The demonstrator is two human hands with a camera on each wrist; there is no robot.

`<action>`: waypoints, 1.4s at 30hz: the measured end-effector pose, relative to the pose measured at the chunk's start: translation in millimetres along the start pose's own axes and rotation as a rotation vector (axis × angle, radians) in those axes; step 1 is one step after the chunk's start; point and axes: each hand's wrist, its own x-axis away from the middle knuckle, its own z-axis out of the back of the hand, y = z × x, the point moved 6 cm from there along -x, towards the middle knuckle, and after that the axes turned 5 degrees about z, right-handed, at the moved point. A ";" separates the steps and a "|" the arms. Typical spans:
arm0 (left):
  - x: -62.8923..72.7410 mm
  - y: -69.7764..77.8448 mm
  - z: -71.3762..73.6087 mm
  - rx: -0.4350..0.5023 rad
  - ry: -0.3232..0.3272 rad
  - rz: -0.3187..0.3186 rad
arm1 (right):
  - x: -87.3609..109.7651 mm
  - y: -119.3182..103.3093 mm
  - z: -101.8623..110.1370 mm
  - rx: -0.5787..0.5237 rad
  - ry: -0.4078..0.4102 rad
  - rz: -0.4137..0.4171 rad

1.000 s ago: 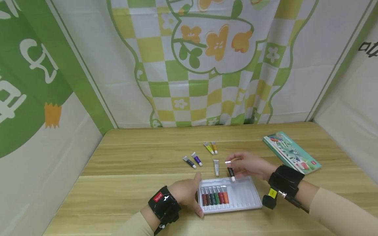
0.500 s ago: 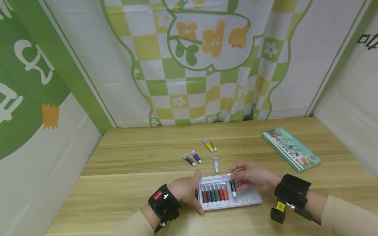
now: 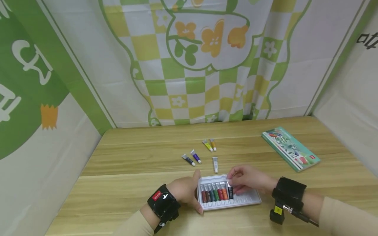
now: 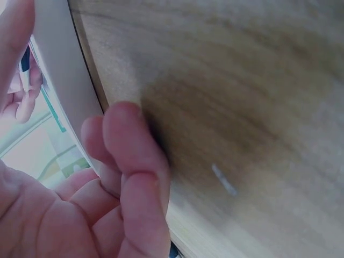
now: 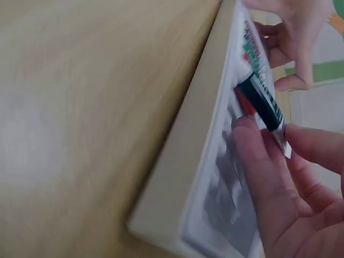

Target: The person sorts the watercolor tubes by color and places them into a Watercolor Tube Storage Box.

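Note:
A white plastic tray [image 3: 246,199] lies on the table, with a row of paint tubes [image 3: 216,193] filling its left part. My left hand [image 3: 184,191] grips the tray's left end, thumb and fingers at its corners. My right hand [image 3: 251,179] pinches the crimped end of a black paint tube [image 5: 262,101] between thumb and fingers. This tube is tilted over the tray, cap towards the near side, just right of the orange tube [image 3: 225,193]. Part of the tray's right side is hidden under the right hand.
Behind the tray lie a white tube [image 3: 215,165], a dark tube [image 3: 188,160], a purple tube [image 3: 196,157], a yellow-green tube [image 3: 207,145] and an orange-yellow tube [image 3: 213,144]. A teal illustrated box [image 3: 290,149] sits at the right on the wooden table [image 3: 133,150].
My right hand has brought the black tube from behind the tray's back edge down towards the near side, then slightly left beside the orange tube. The left hand keeps its grip on the tray.

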 end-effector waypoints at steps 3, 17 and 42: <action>-0.5 0.0 -0.6 -0.001 -0.002 0.003 | -2.9 -7.5 -1.5 0.225 -0.015 0.096; -0.6 0.6 0.1 0.001 0.004 -0.002 | 3.5 -26.3 -8.4 0.701 0.001 0.247; 1.0 -2.9 0.8 0.040 -0.005 0.005 | 13.8 -20.5 18.3 0.635 -0.001 0.333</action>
